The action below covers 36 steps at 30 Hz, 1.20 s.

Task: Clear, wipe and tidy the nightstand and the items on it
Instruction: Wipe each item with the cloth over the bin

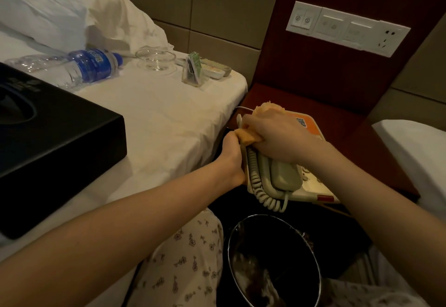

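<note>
Behind the telephone (284, 176) we find the nightstand (342, 118) top bare up to the wooden back panel (313, 65). Left of the telephone, the bed (193, 125) edge stands just beside it. Our left hand (231, 152), gripping the telephone's side, and our right hand (277, 133), holding the cloth (247, 136), fill that gap. Below its front, the bin (229, 248) gapes open. To its right a second mattress (415, 142) borders the nightstand.

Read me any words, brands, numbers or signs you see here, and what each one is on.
Nothing reads clearly.
Water bottle: white print on the blue label, too blurred.
Black box: faint print, too dark.
Telephone: a QR code on its orange sticker, no words legible.
Switch panel: round symbols, too small.
</note>
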### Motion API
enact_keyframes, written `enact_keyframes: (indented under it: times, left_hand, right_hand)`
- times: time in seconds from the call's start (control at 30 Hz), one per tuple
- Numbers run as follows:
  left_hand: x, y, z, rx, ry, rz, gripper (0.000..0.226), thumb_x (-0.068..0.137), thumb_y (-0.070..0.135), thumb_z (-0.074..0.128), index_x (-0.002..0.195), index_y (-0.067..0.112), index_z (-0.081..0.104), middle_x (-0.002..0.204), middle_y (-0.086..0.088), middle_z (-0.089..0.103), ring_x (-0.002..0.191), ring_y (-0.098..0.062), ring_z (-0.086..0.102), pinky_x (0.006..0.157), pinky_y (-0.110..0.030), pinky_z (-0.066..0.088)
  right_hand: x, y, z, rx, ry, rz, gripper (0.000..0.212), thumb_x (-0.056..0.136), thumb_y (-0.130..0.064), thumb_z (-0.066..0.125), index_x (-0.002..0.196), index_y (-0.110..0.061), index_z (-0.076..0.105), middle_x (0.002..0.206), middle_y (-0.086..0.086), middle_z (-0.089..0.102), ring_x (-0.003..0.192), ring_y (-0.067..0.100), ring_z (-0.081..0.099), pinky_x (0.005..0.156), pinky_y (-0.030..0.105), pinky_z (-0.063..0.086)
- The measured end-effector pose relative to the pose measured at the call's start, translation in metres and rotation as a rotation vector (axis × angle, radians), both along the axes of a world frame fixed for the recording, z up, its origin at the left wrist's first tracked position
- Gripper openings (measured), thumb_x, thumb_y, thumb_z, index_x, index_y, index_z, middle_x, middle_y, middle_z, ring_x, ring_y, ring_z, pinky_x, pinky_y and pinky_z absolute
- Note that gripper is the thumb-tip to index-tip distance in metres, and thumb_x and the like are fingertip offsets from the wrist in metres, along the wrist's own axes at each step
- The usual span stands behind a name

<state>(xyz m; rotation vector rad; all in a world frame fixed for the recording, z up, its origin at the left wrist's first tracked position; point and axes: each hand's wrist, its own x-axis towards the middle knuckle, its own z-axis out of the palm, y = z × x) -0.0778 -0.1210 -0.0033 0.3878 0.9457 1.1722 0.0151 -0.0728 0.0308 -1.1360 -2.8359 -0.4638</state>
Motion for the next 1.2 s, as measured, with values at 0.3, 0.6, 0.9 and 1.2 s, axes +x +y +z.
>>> enact_keyframes:
  times: [0.3, 0.6, 0.9, 1.2]
  left_hand:
    - [-0.003, 0.010, -0.006, -0.093, 0.033, 0.010, 0.061, 0.092, 0.059, 0.033, 0.076, 0.006, 0.058, 0.076, -0.013, 0.058, 0.068, -0.025, 0.054, 0.062, -0.033, 0.046]
    - [-0.010, 0.007, -0.005, -0.091, -0.004, -0.043, 0.059, 0.093, 0.059, 0.029, 0.074, 0.009, 0.056, 0.072, -0.009, 0.054, 0.064, -0.020, 0.051, 0.056, -0.029, 0.043]
    - [-0.007, 0.013, -0.019, -0.081, -0.128, 0.043, 0.060, 0.089, 0.060, 0.038, 0.077, 0.008, 0.065, 0.077, -0.015, 0.065, 0.079, -0.030, 0.060, 0.078, -0.041, 0.051]
    - [-0.008, 0.019, -0.024, -0.168, -0.198, 0.015, 0.066, 0.084, 0.067, 0.040, 0.089, 0.003, 0.057, 0.096, -0.019, 0.061, 0.092, -0.035, 0.059, 0.089, -0.048, 0.048]
  right_hand:
    - [0.026, -0.056, -0.002, -0.220, -0.111, 0.180, 0.031, 0.087, -0.034, 0.058, 0.117, -0.027, 0.053, 0.113, -0.005, 0.057, 0.109, 0.015, 0.045, 0.075, 0.010, 0.014]
    - [0.014, -0.060, 0.010, -0.301, 0.012, 0.232, 0.032, 0.085, -0.024, 0.063, 0.117, -0.025, 0.057, 0.110, -0.002, 0.059, 0.100, 0.016, 0.052, 0.079, 0.029, 0.041]
    - [-0.023, 0.011, 0.012, -0.181, -0.189, 0.153, 0.033, 0.084, -0.012, 0.054, 0.115, -0.023, 0.058, 0.109, 0.001, 0.062, 0.100, 0.022, 0.055, 0.086, 0.042, 0.045]
    - [-0.065, 0.062, 0.015, 0.081, -0.432, -0.009, 0.021, 0.090, -0.017, 0.047, 0.107, -0.017, 0.059, 0.103, 0.005, 0.059, 0.101, 0.027, 0.054, 0.074, 0.039, 0.036]
